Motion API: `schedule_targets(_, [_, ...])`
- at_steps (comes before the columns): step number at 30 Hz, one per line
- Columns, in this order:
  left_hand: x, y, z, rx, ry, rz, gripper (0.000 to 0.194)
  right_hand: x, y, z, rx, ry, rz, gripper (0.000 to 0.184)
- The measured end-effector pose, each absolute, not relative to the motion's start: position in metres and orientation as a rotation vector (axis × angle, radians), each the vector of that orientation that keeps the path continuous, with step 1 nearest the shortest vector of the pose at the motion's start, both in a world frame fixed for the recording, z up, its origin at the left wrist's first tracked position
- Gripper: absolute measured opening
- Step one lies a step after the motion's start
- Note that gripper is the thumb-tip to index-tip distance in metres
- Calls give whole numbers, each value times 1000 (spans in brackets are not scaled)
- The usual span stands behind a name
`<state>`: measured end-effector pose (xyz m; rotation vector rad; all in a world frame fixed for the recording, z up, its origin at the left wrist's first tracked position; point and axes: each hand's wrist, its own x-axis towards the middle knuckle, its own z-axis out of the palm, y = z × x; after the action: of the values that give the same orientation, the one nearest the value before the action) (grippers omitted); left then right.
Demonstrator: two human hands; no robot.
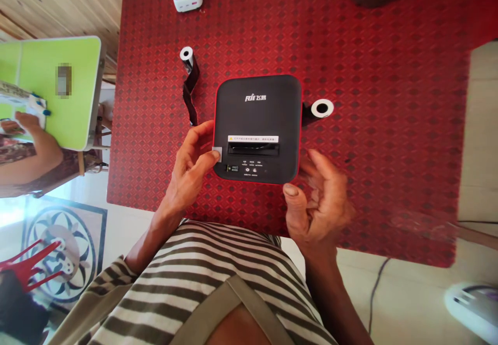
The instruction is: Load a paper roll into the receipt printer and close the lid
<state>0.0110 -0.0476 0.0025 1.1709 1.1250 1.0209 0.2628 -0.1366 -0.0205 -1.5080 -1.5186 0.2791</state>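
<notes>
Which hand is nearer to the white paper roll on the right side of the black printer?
Right. The right hand hovers just below that roll; the left hand touches the printer's opposite edge.

A red patterned tablecloth [389,127] is covering the table under the hands. Left of them, wooden planks [58,2] are showing, a green tabletop [73,59] is standing, and bright light is falling on patterned floor tiles [62,241].

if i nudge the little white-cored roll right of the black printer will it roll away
Probably not far: the roll seems to rest on its flat end, core hole facing up, on the textured red tablecloth. It looks small and light, so it would likely slide or tip instead.
</notes>
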Motion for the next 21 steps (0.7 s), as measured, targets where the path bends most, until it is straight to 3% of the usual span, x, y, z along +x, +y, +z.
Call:
schedule_targets(7, [17, -50, 2, 1134, 1152, 1016, 61, 261, -134, -28, -1489, -1458, 255, 66])
schedule_targets(16, [18, -49, -5, 1192, 1155, 1052, 55, 259, -136, -42, -1454, -1370, 315, 64])
schedule_targets(21, [18, -50, -12, 1240, 1170, 1106, 56, 279, -132, -21, -1442, -1479, 369, 63])
